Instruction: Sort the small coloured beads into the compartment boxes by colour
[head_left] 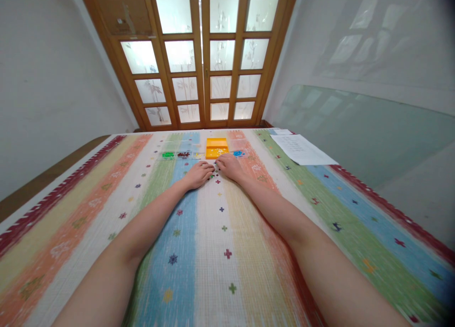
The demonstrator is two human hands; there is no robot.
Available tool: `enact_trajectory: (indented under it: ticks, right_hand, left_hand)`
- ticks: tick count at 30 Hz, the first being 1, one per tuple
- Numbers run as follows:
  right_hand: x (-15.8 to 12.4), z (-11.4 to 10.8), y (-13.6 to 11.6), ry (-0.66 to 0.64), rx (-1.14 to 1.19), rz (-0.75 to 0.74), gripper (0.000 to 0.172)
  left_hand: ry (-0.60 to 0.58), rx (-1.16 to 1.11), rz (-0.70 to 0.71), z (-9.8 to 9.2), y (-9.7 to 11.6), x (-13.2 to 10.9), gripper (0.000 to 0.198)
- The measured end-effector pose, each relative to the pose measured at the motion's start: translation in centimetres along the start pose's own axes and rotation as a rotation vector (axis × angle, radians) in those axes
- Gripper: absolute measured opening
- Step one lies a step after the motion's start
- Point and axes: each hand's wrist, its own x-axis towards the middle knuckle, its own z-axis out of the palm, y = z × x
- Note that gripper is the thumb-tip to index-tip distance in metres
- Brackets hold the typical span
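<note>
Both my arms reach forward over the table, and the hands almost meet in the middle. My left hand (199, 174) rests low with its fingers curled together; a tiny green and dark bit shows by its fingertips, too small to name. My right hand (229, 166) is bent inward, fingertips pinched just in front of the open yellow box (216, 141). What either hand holds is hidden or too small to make out. Small white pieces (219, 150) lie in the box. Left of it are clear trays with green pieces (168, 155), dark red pieces (183, 154) and a few yellow pieces (198, 155).
Blue pieces (238, 153) sit in a clear tray right of the box. White printed sheets (302, 148) lie at the table's far right. A striped tablecloth (209, 270) covers the table. Beyond its far edge stand wooden doors with glass panes (205, 80), with walls on both sides.
</note>
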Motion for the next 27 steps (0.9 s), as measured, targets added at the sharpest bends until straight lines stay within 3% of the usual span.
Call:
enact_trajectory:
  ticks: [6,9,14,18,23,27]
  right_hand:
    - [0.1,-0.2,0.0,-0.010,0.011,0.013,0.030]
    - [0.1,-0.2,0.0,-0.007,0.018,0.015,0.029]
    - [0.1,-0.3,0.0,-0.009,0.016,0.016,0.028]
    - [0.0,-0.4,0.0,-0.011,0.003,0.004,0.030]
    - [0.0,-0.3,0.0,-0.014,0.005,0.006,0.030]
    - [0.1,-0.2,0.1,-0.011,0.012,0.011,0.029]
  left_hand:
    - [0.048,-0.101,-0.017,-0.1,-0.5,-0.3,0.052]
    - [0.135,-0.139,-0.078,-0.2,-1.2,-0.5,0.051]
    - [0.369,-0.162,-0.312,-0.3,-4.3,-1.4,0.049]
    - [0.473,-0.165,-0.479,-0.6,-7.4,-2.5,0.049]
    - [0.429,-0.118,-0.572,-0.3,-8.7,-3.1,0.042]
    - [0.307,-0.082,-0.410,0.1,-7.0,-2.5,0.040]
